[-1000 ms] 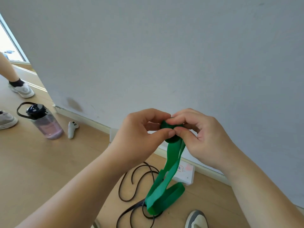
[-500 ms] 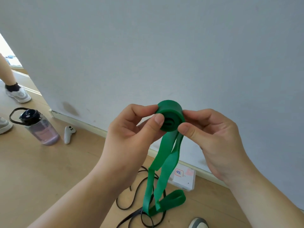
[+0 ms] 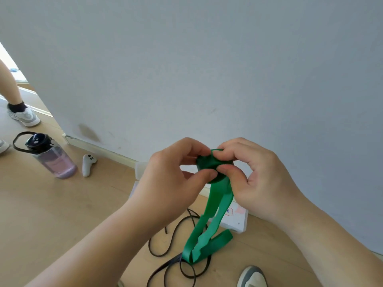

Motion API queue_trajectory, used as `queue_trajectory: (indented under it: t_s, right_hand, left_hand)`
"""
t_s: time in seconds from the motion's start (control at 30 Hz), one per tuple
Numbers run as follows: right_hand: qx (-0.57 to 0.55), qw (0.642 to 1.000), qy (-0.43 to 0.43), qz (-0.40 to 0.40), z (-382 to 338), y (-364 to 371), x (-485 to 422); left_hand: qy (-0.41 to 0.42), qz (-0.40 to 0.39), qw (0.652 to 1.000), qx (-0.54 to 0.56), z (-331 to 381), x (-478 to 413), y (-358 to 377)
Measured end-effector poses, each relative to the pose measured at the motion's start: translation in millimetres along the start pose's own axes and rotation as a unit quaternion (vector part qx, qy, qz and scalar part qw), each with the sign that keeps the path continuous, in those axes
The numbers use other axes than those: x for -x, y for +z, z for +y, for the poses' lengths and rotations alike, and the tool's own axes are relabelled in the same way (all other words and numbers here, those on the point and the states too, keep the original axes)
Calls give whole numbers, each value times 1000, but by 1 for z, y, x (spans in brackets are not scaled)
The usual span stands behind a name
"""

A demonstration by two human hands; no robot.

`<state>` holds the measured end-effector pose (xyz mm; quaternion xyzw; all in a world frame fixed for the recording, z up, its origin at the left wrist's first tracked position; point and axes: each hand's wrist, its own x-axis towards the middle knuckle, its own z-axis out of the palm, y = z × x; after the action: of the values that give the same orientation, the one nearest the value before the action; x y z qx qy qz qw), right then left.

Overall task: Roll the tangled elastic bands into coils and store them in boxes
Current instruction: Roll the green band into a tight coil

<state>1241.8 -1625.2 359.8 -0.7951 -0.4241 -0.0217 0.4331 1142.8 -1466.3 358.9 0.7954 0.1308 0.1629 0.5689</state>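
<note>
The coil (image 3: 207,163) of the green band (image 3: 222,200) sits pinched between the curled fingers (image 3: 200,178) of our left hand (image 3: 172,183) and right hand (image 3: 263,183), in the air above the floor (image 3: 62,214); its tail (image 3: 199,230) hangs down. We should roll tightly, with edges aligned and the tail flat, not twisted.

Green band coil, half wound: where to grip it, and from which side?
Pinch the green coil at its rolled body from left and right, as the left hand and right hand do now. The unrolled tail hangs from its underside, so coming in from below would likely foul it.
</note>
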Motion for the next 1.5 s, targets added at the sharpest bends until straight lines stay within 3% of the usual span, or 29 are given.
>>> queue_trajectory:
  t_s: [0.1,0.2,0.3,0.4,0.47,0.53,0.6,0.67,0.73,0.83,0.97,1.13,1.3,1.4,1.5]
  right_hand:
    - [-106,992,70,9,-2,-3,-1]
    - [-272,948,166,18,-1,-12,-4]
    - [-342,924,171,-13,0,-13,-5]
    - [-413,893,177,-17,0,-13,-6]
    - [-398,901,173,-18,1,-15,-6]
    - [-308,938,158,-30,4,-14,-5]
    - [-202,969,132,-51,5,-9,-5]
    - [-123,985,97,-75,4,-3,-5]
    - [-111,986,100,-77,2,-3,-5]
    - [-203,966,158,-40,0,-8,-7]
    - [-304,935,183,14,1,-11,-8]
    - [-332,930,159,-17,-1,-7,-5]
    - [-252,957,141,3,2,-3,-3]
    - [-175,980,95,-22,-1,-3,-3]
    - [-133,987,82,-44,-1,-4,-3]
  left_hand:
    - [-29,-15,998,46,0,-7,-8]
    - [-57,-42,988,134,1,-9,-14]
    - [-83,-46,958,269,1,-10,-15]
    - [-93,-62,936,334,-1,-12,-15]
    - [-94,-81,951,284,0,-13,-18]
    - [-59,-71,991,93,0,-13,-20]
    - [-13,-55,997,-48,1,-10,-17]
    - [19,-53,994,-95,1,-7,-12]
    - [2,-59,995,-77,1,-5,-12]
    - [-63,-63,996,9,1,-10,-21]
    - [-122,-74,973,184,1,-12,-24]
    - [-110,-23,953,283,0,-13,-23]
    - [-86,-21,984,156,1,-11,-21]
    - [-58,-7,997,57,2,-10,-20]
    - [-39,-40,998,-4,2,-8,-20]
